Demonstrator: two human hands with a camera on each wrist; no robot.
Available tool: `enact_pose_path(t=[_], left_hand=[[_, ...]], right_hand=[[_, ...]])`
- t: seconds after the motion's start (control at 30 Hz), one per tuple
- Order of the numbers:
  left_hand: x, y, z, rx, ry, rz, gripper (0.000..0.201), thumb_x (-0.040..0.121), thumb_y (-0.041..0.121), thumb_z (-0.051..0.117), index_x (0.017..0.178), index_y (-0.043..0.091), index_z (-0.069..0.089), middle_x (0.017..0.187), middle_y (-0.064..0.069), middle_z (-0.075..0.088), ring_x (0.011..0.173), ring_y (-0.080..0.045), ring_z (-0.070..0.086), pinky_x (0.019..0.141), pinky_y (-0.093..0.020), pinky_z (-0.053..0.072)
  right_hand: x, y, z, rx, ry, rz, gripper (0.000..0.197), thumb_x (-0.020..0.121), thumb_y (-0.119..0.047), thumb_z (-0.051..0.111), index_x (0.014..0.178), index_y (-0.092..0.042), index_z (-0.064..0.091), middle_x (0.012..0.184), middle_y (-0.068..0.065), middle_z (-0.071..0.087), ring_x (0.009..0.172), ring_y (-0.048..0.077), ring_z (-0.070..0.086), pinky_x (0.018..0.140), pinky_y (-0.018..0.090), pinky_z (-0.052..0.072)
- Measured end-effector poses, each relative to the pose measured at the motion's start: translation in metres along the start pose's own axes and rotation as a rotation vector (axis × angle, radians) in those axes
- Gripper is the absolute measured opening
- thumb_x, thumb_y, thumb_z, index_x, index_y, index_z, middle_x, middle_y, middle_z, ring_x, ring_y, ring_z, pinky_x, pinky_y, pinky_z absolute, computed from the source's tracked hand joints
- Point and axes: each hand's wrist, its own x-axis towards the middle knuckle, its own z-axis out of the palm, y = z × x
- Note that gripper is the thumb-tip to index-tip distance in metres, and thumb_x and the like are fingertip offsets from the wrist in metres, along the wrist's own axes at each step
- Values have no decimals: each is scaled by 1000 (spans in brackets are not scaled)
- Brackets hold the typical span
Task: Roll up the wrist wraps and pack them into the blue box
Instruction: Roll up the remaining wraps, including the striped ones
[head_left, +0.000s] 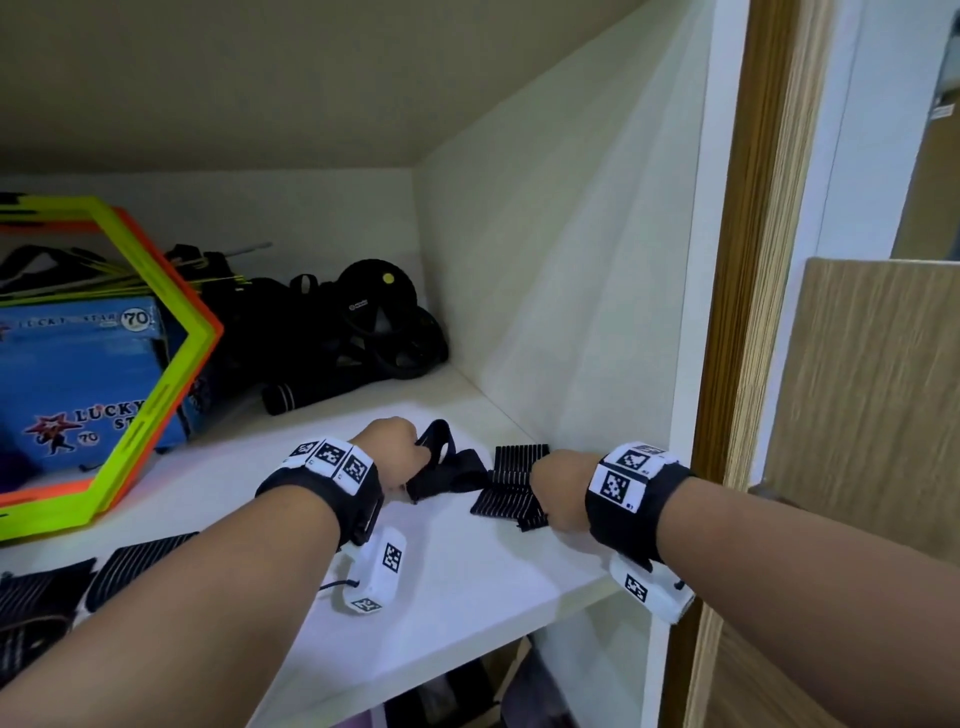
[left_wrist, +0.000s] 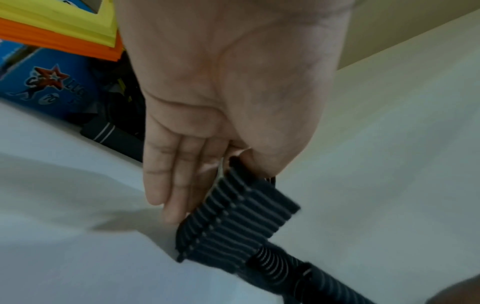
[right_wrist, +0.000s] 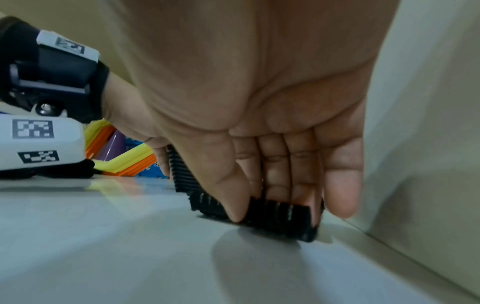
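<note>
Rolling stage, first turns. One black, white-striped elastic wrist wrap (head_left: 511, 480) lies stretched across the white laminate shelf (head_left: 467, 566), held at both ends. The left hand (head_left: 395, 449) pinches the wrap's plain black loop end between thumb and fingers, lifting it slightly. The right hand (head_left: 558, 491) grips the striped end with thumb and curled fingertips pressed on it against the shelf, just beside the cupboard's side wall.

The next move likely calls for turning the right-hand end over itself while the left hand keeps the strap taut and straight.

Count: one wrap in hand; at least two more striped wraps (head_left: 124, 566) lie unrolled at the shelf's near left edge. One blue cardboard box (head_left: 78, 379) stands at the back left, behind one stack of yellow and orange hexagonal rings (head_left: 156, 400), well apart from the wrap.
</note>
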Motion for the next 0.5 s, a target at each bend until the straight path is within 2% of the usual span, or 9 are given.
enact_pose_path(t=[0.07, 0.1, 0.17, 0.23, 0.33, 0.37, 0.4, 0.47, 0.5], left_hand=[[1, -4, -1, -87, 47, -9, 9, 87, 15, 50, 82, 10, 55, 84, -19, 73, 74, -32, 70, 72, -39, 59], [-1, -5, -2, -144, 71, -13, 2, 86, 12, 51, 85, 12, 53, 83, -21, 73, 67, -32, 70, 68, -42, 60], [-1, -9, 0, -253, 117, -21, 17, 83, 5, 50, 92, 20, 47, 79, -20, 71, 56, -32, 68, 55, -40, 58], [-7, -6, -1, -375, 125, -33, 25, 74, 0, 46, 87, 22, 46, 74, -16, 68, 51, -30, 64, 49, -35, 52], [-22, 1, -3, -516, 102, -67, 34, 49, 12, 39, 78, 10, 56, 49, 3, 60, 38, -13, 55, 42, -15, 43], [-21, 1, -2, -526, 86, -62, 39, 50, 12, 42, 82, 4, 62, 49, 5, 61, 37, -10, 54, 42, -14, 42], [-19, -1, -1, -529, 77, -70, 36, 58, 9, 49, 88, 1, 66, 58, 0, 67, 42, -12, 57, 44, -16, 44], [-18, -3, -2, -527, 80, -101, 16, 82, 7, 55, 92, 2, 67, 79, -17, 73, 57, -25, 65, 50, -26, 53], [-16, -4, -3, -512, 94, -91, 11, 86, 13, 60, 87, 5, 67, 81, -18, 72, 63, -28, 66, 57, -29, 55]], right_hand=[[-5, -1, -7, 44, 8, -3, 32, 91, -25, 59, 65, -20, 42, 66, -2, 48, 70, 23, 55, 66, 30, 45], [-8, -2, -13, 93, 25, -9, 31, 90, -31, 57, 65, -19, 43, 67, -1, 50, 72, 25, 55, 67, 31, 45], [-13, 0, -24, 158, 92, -29, 24, 87, -34, 49, 78, -12, 55, 80, 7, 60, 75, 27, 54, 69, 34, 47], [-15, 5, -34, 214, 202, -35, 20, 91, -17, 49, 107, -7, 58, 101, 12, 64, 80, 26, 54, 66, 30, 44], [-15, 10, -52, 311, 285, -51, 28, 92, -2, 45, 114, -12, 60, 100, 4, 57, 82, 22, 53, 60, 24, 38], [-16, 11, -58, 323, 290, -59, 30, 92, -1, 44, 113, -12, 63, 99, 1, 55, 84, 21, 53, 64, 23, 38], [-16, 13, -63, 340, 311, -66, 30, 93, -2, 45, 112, -13, 65, 99, -1, 55, 86, 19, 53, 67, 21, 38], [-16, 17, -68, 409, 404, -107, 25, 91, -6, 52, 109, -15, 67, 99, -1, 59, 81, 14, 52, 61, 16, 36], [-16, 18, -69, 441, 463, -130, 22, 89, -9, 58, 108, -16, 67, 101, -1, 62, 79, 13, 52, 61, 16, 36]])
